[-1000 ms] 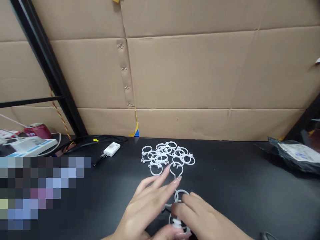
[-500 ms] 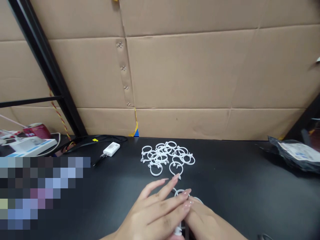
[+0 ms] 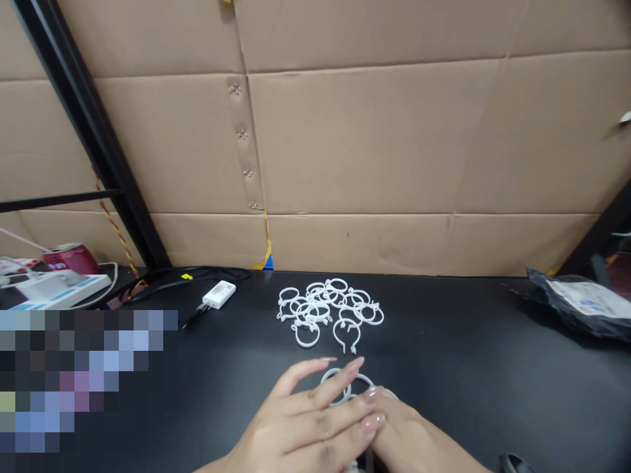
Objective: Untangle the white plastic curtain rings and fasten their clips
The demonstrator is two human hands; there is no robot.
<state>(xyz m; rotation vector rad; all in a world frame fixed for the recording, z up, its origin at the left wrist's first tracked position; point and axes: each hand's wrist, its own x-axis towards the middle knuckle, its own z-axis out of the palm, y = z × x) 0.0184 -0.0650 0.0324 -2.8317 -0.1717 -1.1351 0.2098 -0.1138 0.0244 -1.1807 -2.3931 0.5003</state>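
Observation:
My left hand (image 3: 305, 420) comes in from below with its fingers long and slightly bent, their tips lying over my right hand (image 3: 414, 427). The right hand is curled, its fingers mostly hidden beneath the left. Low between the two palms a small white piece (image 3: 351, 466) shows beside something dark; what it belongs to is covered. Just beyond the fingers lie several white plastic rings (image 3: 363, 378), partly hidden by the hands. Farther back is a loose pile of white clip rings (image 3: 315, 310) with small eyelets, the nearest one standing open at its ends.
On the black table (image 3: 473, 374) a white plug adapter (image 3: 219, 294) lies left of the pile. A power strip (image 3: 73, 289) and a red can (image 3: 71, 258) stand far left. At right rests a black plastic package (image 3: 582, 305). Cardboard (image 3: 369, 138) walls the back.
My left fingers have shifted slightly down and right, away from the nearest ring of the pile. More of the rings just beyond my hands now shows. The pile stays put.

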